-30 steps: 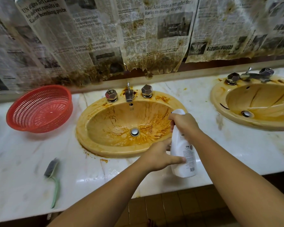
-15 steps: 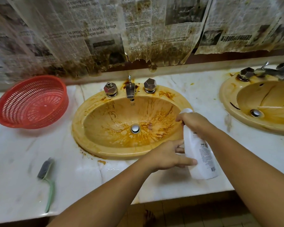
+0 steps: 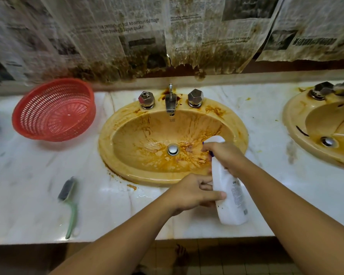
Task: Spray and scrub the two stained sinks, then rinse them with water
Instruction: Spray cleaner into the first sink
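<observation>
Right hand (image 3: 224, 155) fingers wrapped round the spray bottle (image 3: 229, 197) head, left hand (image 3: 193, 192) clasping its body, over the stained sink (image 3: 105, 147) at its front-right rim. I see the second sink (image 3: 292, 124) far right. Marble counter (image 3: 28, 185) smeared orange near the basin; brush (image 3: 66, 190) and red basket (image 3: 54, 110) on the left. Stained newspaper (image 3: 127, 36) covers the wall.

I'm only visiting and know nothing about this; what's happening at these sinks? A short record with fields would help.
place: counter with two yellow sinks, stained newspaper on the wall behind
middle sink: brown stains across bowl and rim
right sink: partly in view, dark streaks
spray bottle: white, held over the middle sink's near rim
right hand: grips the bottle's top
left hand: holds the bottle's body
brush: lies on the counter, untouched
basket: red, left of the middle sink
</observation>
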A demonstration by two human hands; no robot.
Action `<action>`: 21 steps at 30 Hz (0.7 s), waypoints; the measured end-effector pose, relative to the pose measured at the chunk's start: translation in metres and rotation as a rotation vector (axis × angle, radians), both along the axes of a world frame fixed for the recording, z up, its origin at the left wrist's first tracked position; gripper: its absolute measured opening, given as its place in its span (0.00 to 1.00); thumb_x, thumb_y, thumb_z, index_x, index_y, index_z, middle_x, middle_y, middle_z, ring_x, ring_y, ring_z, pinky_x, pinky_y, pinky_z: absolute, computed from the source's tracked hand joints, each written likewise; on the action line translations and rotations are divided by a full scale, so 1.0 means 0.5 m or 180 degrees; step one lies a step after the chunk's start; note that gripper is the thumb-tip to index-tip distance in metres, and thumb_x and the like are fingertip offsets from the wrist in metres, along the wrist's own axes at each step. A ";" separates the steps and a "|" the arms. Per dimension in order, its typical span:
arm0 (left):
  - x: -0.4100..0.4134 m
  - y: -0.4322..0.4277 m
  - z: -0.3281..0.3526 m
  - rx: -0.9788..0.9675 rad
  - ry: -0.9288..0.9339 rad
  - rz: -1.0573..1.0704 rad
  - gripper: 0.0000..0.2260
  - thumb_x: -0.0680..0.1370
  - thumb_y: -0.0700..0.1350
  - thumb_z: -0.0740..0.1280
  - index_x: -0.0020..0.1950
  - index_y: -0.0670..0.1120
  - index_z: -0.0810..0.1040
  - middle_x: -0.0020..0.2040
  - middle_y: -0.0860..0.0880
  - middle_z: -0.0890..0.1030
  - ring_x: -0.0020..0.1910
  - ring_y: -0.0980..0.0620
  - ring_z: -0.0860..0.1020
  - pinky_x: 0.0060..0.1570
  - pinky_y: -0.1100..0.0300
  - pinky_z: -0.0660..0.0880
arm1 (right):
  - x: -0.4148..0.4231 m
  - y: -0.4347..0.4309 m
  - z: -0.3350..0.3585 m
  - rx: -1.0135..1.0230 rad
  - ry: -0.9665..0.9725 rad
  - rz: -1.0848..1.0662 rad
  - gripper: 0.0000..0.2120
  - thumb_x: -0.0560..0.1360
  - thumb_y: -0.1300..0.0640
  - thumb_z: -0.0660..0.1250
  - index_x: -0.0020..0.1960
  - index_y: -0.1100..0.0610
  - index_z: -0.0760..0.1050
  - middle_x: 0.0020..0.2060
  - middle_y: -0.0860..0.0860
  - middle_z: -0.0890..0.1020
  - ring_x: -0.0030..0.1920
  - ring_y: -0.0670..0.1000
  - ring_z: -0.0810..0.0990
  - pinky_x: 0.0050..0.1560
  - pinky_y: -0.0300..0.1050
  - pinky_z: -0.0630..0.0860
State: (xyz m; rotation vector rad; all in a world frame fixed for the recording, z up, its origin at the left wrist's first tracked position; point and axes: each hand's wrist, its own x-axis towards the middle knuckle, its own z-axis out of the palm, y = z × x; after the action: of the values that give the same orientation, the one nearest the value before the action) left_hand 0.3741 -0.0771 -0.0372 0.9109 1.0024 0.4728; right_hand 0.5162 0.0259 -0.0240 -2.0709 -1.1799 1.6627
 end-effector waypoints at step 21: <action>-0.128 -0.078 0.011 0.0165 0.0034 0.0543 0.15 0.77 0.42 0.75 0.64 0.46 0.83 0.53 0.41 0.86 0.54 0.42 0.86 0.57 0.43 0.82 | -0.169 -0.049 0.005 0.0073 0.0556 0.0462 0.12 0.74 0.52 0.74 0.38 0.60 0.80 0.37 0.58 0.82 0.37 0.57 0.83 0.41 0.48 0.81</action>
State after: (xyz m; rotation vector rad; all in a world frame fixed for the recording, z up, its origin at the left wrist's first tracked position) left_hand 0.3103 -0.1163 -0.0319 0.8784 1.0867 0.6406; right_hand 0.4315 0.0013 -0.0217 -1.8219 -1.3103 1.8421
